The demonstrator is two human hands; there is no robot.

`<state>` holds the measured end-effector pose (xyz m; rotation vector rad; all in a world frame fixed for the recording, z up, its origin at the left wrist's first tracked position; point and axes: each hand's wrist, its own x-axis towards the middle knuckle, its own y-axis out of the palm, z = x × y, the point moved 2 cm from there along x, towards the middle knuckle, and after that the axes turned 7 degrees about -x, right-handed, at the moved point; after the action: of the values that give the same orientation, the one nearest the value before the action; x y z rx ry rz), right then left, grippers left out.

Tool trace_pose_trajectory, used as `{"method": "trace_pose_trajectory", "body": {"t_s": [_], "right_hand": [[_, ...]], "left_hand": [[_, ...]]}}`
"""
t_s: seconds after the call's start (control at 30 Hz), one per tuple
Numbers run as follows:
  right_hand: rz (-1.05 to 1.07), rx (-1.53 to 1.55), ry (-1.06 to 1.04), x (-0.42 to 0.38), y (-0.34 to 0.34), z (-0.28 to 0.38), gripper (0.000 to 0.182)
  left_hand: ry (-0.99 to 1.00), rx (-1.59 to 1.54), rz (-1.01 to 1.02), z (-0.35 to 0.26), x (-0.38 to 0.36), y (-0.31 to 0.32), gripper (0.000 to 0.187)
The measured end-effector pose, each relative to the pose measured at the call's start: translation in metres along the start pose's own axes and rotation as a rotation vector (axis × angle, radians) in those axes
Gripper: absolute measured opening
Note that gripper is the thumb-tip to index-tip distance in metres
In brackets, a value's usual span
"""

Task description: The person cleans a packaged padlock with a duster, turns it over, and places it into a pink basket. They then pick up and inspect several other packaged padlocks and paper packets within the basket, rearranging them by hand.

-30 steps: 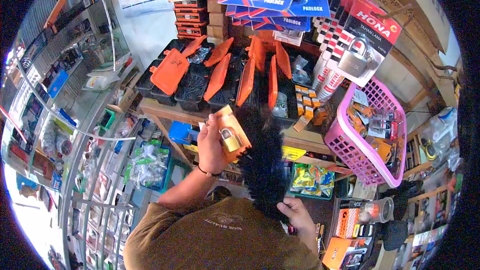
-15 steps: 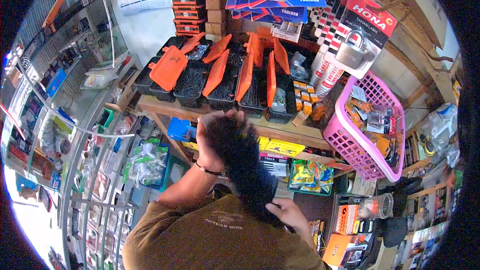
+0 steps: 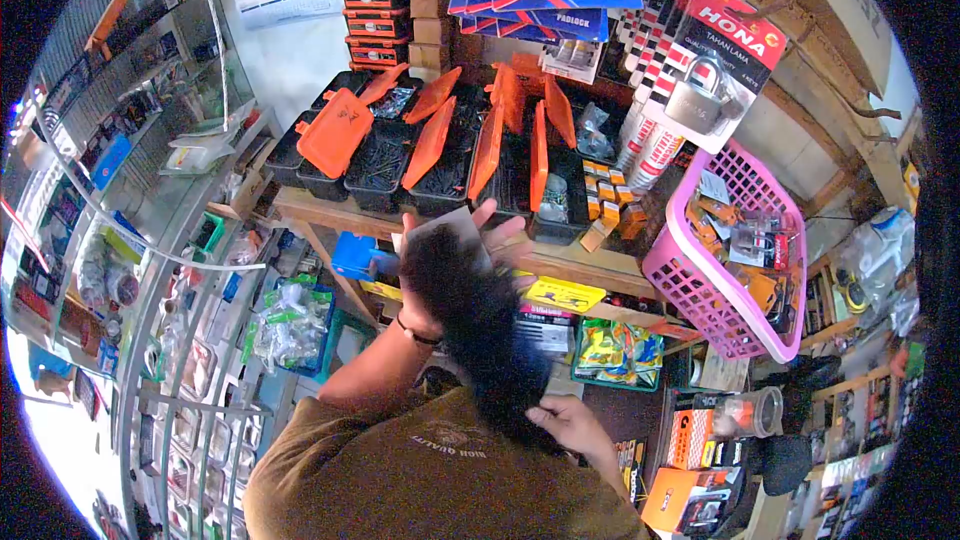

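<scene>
A black, fluffy duster (image 3: 490, 340) slants across the front of my body. My right hand (image 3: 570, 423) is closed round its lower end, close to the shirt. Behind the duster's upper end, my left hand (image 3: 425, 305) is raised with its fingers stretched and spread; the duster covers much of its palm. A pale, flat, squarish piece (image 3: 468, 230) shows between the left fingers and the duster. Just beyond the fingertips, black boxes (image 3: 378, 168) of dark screws or nails stand on a wooden shelf, their orange lids (image 3: 337, 132) tilted up.
A pink basket (image 3: 690, 285) of packaged goods stands to the right. Padlock cards (image 3: 540, 0) hang overhead, and a carded padlock (image 3: 696, 105) hangs at upper right. Below the wooden shelf edge (image 3: 600, 268) is a tray of colourful packets (image 3: 618, 352). Glass display shelving (image 3: 200, 340) lines the left.
My left fingers have opened from round the duster's upper end and spread out, and the pale flat piece has come into sight. The right hand keeps its hold.
</scene>
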<state>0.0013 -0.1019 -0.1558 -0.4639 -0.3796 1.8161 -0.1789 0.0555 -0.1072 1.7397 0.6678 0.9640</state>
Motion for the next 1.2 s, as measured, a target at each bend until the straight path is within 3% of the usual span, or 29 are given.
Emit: {"method": "trace_pose_trajectory", "body": {"t_s": [0.03, 0.1, 0.17, 0.2, 0.23, 0.3, 0.33, 0.37, 0.43, 0.5, 0.57, 0.63, 0.67, 0.7, 0.77, 0.83, 0.9, 0.93, 0.97, 1.03, 1.1, 1.17, 1.2], "right_hand": [[0.114, 0.043, -0.080, -0.001, 0.001, 0.003, 0.024], [0.088, 0.058, 0.025, -0.002, 0.007, -0.018, 0.024], [-0.209, 0.081, 0.005, -0.001, 0.001, -0.018, 0.024], [-0.043, -0.075, 0.100, -0.002, -0.001, -0.020, 0.024], [-0.044, -0.075, 0.100, -0.003, -0.001, -0.021, 0.024], [0.093, 0.132, -0.025, -0.004, 0.007, -0.020, 0.025], [-0.010, 0.077, 0.071, -0.005, 0.003, -0.014, 0.023], [-0.014, 0.081, 0.071, -0.004, 0.003, -0.015, 0.023], [-0.119, -0.029, 0.112, -0.002, 0.000, -0.019, 0.024], [-0.027, 0.078, 0.024, -0.005, -0.001, -0.005, 0.025], [0.059, 0.193, -0.065, -0.006, 0.001, 0.000, 0.026], [-0.095, 0.085, 0.103, -0.006, -0.002, -0.007, 0.025], [-0.172, 0.027, 0.189, -0.007, -0.004, -0.010, 0.024], [-0.179, 0.027, 0.191, -0.008, -0.005, -0.010, 0.024], [0.101, 0.110, -0.038, -0.009, 0.000, -0.004, 0.024], [-0.013, 0.080, -0.037, -0.010, 0.008, -0.020, 0.024], [-0.275, 0.216, 0.202, -0.013, 0.005, -0.024, 0.024], [-0.202, 0.094, 0.201, -0.016, 0.002, -0.020, 0.023], [-0.205, 0.090, 0.205, -0.018, 0.002, -0.016, 0.023], [-0.048, 0.232, -0.055, -0.019, 0.008, -0.005, 0.025], [-0.040, 0.096, 0.026, -0.021, 0.015, -0.034, 0.024], [-0.310, 0.202, 0.200, -0.019, 0.013, -0.038, 0.023], [-0.250, 0.073, 0.134, -0.019, 0.012, -0.033, 0.023]], "left_hand": [[-0.075, -0.076, 0.109, 0.002, 0.001, -0.003, 0.081], [-0.056, -0.074, 0.080, 0.005, 0.000, 0.000, 0.080], [0.000, -0.530, -0.129, -0.001, -0.002, -0.004, 0.080], [0.144, 0.142, -0.180, 0.006, 0.002, 0.012, 0.080], [-0.089, -0.092, 0.034, 0.011, -0.001, 0.008, 0.084], [-0.142, -0.123, 0.137, 0.010, 0.004, 0.003, 0.084], [-0.134, -0.176, 0.162, 0.013, 0.006, 0.008, 0.084], [-0.104, -0.101, 0.048, 0.011, 0.001, 0.012, 0.086], [-0.013, -0.511, -0.106, 0.008, 0.004, 0.000, 0.086], [-0.182, -0.145, 0.199, 0.014, 0.010, 0.000, 0.081], [-0.201, -0.079, 0.218, 0.014, 0.008, 0.010, 0.080], [-0.200, -0.746, 0.212, 0.013, 0.006, 0.018, 0.089], [-0.131, -0.583, -0.005, 0.012, 0.006, 0.007, 0.092], [-0.138, -0.586, -0.003, 0.015, 0.010, 0.001, 0.092], [-0.229, -0.093, 0.279, 0.022, 0.017, 0.001, 0.085], [-0.248, -0.053, 0.220, 0.023, 0.016, 0.010, 0.078], [-0.130, -0.243, -0.100, 0.023, 0.017, 0.010, 0.078], [-0.046, 0.125, -0.127, 0.026, 0.021, 0.012, 0.076], [-0.119, -0.125, -0.129, 0.031, 0.020, 0.012, 0.075], [-0.329, -0.108, 0.268, 0.028, 0.026, 0.003, 0.074], [-0.332, -0.116, 0.277, 0.026, 0.024, 0.003, 0.078], [-0.183, -0.172, -0.168, 0.021, 0.023, 0.009, 0.083], [-0.230, -0.118, -0.036, 0.022, 0.022, 0.013, 0.085]]}}
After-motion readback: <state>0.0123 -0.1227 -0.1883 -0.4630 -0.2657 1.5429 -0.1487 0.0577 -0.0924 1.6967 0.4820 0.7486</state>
